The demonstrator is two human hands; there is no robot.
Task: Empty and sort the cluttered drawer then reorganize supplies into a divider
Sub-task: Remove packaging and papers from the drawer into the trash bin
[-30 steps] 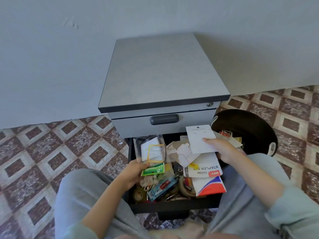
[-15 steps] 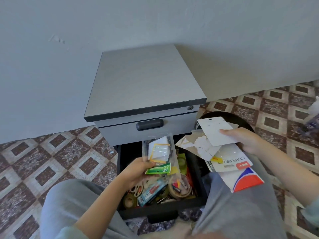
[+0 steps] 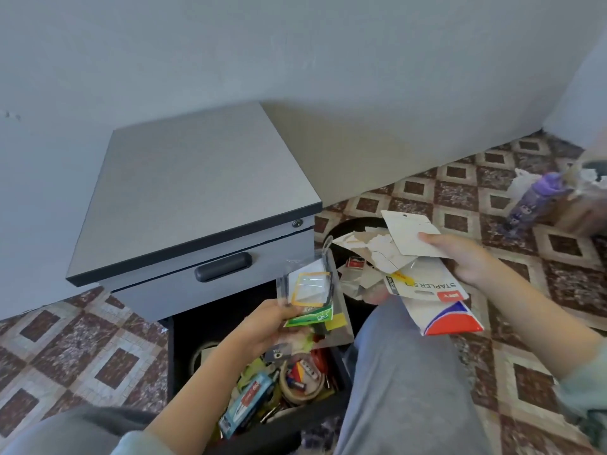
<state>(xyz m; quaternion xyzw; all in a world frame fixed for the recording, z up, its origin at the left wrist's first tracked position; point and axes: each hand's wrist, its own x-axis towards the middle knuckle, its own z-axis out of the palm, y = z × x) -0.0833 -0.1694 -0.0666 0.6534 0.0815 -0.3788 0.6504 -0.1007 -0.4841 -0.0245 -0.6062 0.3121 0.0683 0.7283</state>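
Note:
The black drawer (image 3: 184, 356) stands pulled out under the grey cabinet (image 3: 197, 185), still cluttered with several small supplies and a tape roll (image 3: 302, 389). My left hand (image 3: 269, 323) grips a bundle of clear plastic packets (image 3: 308, 287), one with a yellow frame and a green label, above the drawer. My right hand (image 3: 466, 257) holds a stack of white cards, torn paper and a stapler set card (image 3: 427, 290) out to the right, over my knee and the black bin (image 3: 348, 224).
A round black bin beside the cabinet holds paper scraps (image 3: 358, 277). A purple bottle (image 3: 532, 201) and a box stand on the patterned tile floor at far right. My grey-clad legs flank the drawer. The wall lies close behind the cabinet.
My right hand has carried its stack of cards from over the drawer out to the right, over the bin. My left hand has lifted the plastic packets higher. The view has swung right.

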